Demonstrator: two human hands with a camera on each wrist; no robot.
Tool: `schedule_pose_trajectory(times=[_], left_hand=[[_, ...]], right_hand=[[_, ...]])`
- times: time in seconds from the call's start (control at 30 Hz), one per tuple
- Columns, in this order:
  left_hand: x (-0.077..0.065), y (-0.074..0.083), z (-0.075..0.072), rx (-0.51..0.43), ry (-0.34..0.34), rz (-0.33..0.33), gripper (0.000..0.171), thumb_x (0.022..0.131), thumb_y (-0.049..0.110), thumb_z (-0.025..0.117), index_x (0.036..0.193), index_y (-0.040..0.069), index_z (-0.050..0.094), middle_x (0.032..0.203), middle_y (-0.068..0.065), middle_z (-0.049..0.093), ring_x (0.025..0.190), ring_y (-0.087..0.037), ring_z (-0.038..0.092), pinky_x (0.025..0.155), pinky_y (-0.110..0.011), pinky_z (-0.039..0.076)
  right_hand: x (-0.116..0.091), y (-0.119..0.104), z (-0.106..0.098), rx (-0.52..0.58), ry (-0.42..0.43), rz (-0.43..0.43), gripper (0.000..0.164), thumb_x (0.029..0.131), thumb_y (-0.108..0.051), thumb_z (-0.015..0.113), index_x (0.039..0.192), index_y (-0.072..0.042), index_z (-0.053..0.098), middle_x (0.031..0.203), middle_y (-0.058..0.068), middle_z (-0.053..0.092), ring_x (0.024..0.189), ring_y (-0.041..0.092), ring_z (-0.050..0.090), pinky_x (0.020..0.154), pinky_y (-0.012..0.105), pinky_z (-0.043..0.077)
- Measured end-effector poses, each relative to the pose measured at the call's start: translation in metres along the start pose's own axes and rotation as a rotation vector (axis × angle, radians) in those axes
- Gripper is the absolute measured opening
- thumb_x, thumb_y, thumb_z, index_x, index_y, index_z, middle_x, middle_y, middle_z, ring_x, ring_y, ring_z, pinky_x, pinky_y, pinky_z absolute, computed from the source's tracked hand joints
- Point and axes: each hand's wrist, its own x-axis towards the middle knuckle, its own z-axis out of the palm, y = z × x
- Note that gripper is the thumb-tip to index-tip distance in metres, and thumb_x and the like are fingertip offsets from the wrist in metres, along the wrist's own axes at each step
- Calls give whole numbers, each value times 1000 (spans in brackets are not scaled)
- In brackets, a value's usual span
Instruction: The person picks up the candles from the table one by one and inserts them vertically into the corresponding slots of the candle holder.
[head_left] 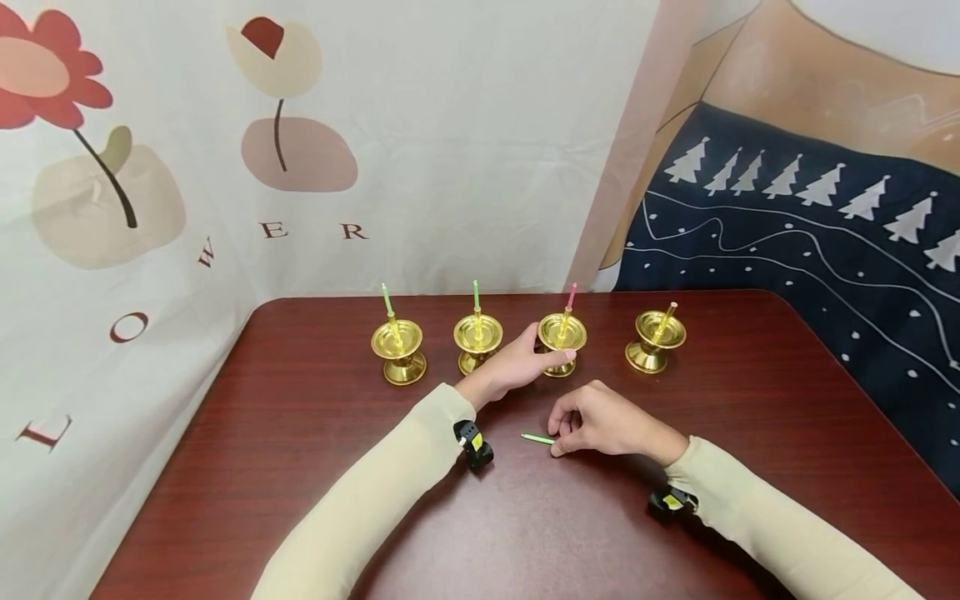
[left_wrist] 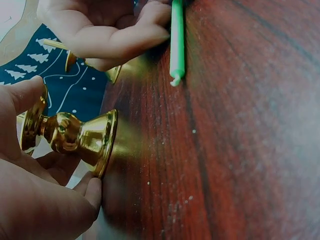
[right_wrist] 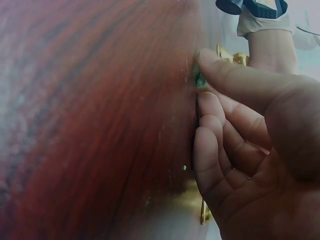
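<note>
My left hand (head_left: 516, 364) grips a brass candle holder (left_wrist: 65, 132), its thumb at the dish and other fingers around the far side and base. A thin pink candle (head_left: 572, 296) stands in that holder's central tube. Nearer the front, my right hand (head_left: 603, 421) pinches one end of a slim green candle (head_left: 537, 438) between thumb and fingertips, low over the table. The candle's wick end points left, away from the hand. In the right wrist view, only a bit of green (right_wrist: 201, 81) shows between thumb and index finger; the rest is hidden.
Two brass holders on the left, one at the far left (head_left: 405, 367) and one beside it (head_left: 477, 333), carry green candles. A fourth holder (head_left: 647, 357) at right bears a tube without a candle. All stand on a dark red wooden table (head_left: 300, 417) before printed curtains.
</note>
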Motion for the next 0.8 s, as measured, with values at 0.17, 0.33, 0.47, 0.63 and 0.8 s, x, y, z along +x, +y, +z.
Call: schedule_pose_trajectory(times=[0.17, 0.33, 0.47, 0.63, 0.8], left_hand=[[3, -2, 0, -7, 6, -7, 86, 100, 51, 79, 162, 5, 42, 162, -16, 51, 151, -28, 46, 122, -46, 40], [-2, 5, -1, -36, -6, -9, 79, 104, 39, 77, 163, 1, 39, 164, -20, 48, 154, -31, 43, 126, -49, 35], [-2, 5, 0, -30, 4, -17, 78, 104, 38, 77, 163, 3, 40, 164, -18, 49, 154, -29, 43, 126, -48, 34], [-2, 5, 2, -5, 26, -37, 82, 104, 42, 76, 166, 5, 37, 166, -18, 48, 154, -30, 43, 125, -49, 36], [-1, 1, 7, 66, 77, -50, 88, 102, 53, 75, 167, 7, 37, 164, -17, 51, 149, -31, 49, 119, -50, 43]], right_hand=[[-1, -2, -1, 0, -10, 6, 20, 84, -9, 97, 84, -17, 78, 71, -19, 64, 67, -1, 59, 63, 23, 54], [-3, -3, -2, -21, -13, 5, 20, 86, -8, 94, 81, -19, 78, 70, -20, 63, 66, -3, 57, 62, 23, 53], [-5, -2, -3, -56, -18, -29, 23, 88, -4, 88, 79, -21, 77, 70, -22, 62, 65, -4, 54, 60, 21, 50], [-9, 3, -6, -99, 5, -71, 24, 85, -2, 82, 77, -23, 75, 69, -23, 58, 64, -5, 51, 58, 20, 46], [-19, 13, -12, -108, 74, -7, 23, 78, -5, 81, 74, -26, 71, 67, -23, 56, 63, -3, 53, 59, 21, 46]])
